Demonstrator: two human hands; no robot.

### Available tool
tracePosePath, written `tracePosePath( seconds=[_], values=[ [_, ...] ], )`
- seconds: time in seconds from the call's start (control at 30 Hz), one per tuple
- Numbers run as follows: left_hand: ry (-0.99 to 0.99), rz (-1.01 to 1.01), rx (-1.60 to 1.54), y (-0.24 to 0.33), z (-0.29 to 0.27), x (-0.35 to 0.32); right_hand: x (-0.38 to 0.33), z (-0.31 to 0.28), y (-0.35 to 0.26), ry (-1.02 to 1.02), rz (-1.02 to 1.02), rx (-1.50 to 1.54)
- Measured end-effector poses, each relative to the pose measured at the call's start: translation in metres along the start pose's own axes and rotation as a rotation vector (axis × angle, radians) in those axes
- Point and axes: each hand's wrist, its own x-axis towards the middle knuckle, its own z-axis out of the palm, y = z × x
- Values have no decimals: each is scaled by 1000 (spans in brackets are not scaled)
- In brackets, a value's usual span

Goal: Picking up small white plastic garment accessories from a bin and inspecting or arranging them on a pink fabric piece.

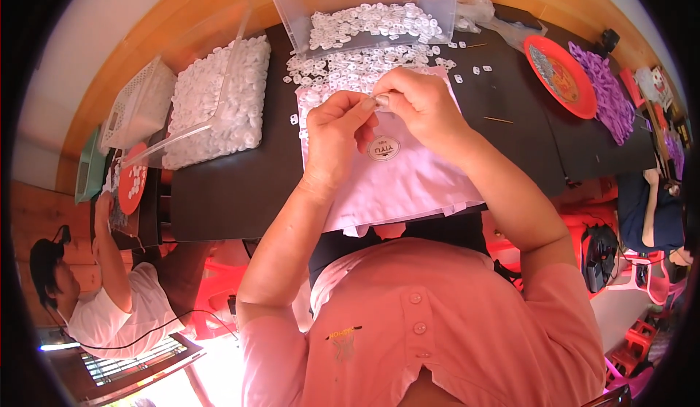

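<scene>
My left hand (337,126) and my right hand (419,104) meet fingertip to fingertip above a pink cloth (408,181) with a round white label. Both are closed in a pinch; whatever lies between the fingertips is too small and covered to make out. Just beyond them, a heap of small white plastic pieces (350,68) with holes spreads over the cloth's far edge and the dark table. More of these pieces lie in a clear plastic bin (288,2) tipped on its side toward me.
Left of the cloth stands a clear box (219,112) full of white pieces, beside a white basket (140,101). A red plate (561,79) with grey bits and purple strips (609,97) lie at the right. One co-worker (109,298) sits at the left, another (649,210) at the far right.
</scene>
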Motion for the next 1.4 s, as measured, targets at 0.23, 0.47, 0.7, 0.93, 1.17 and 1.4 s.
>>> tracePosePath(
  seconds=[0.23, 0.47, 0.7, 0.93, 1.17, 1.4],
  values=[
    [17, 33, 31, -1, -2, -1, 4, -5, -11, -43, 255, 332],
    [31, 61, 34, -2, 0, -3, 4, -2, -18, -63, 411, 403],
    [55, 95, -21, -9, 3, -2, 3, 4, -18, 11, 378, 439],
    [34, 56, 103, -29, 5, 5, 48, -5, -39, -211, 177, -23],
    [-34, 350, 444, -54, 1, 17, 117, 79, -48, -811, -174, -537],
    [10, 405, 341, -59, 9, 17, 115, 107, -42, -1020, -339, -661]
  ],
)
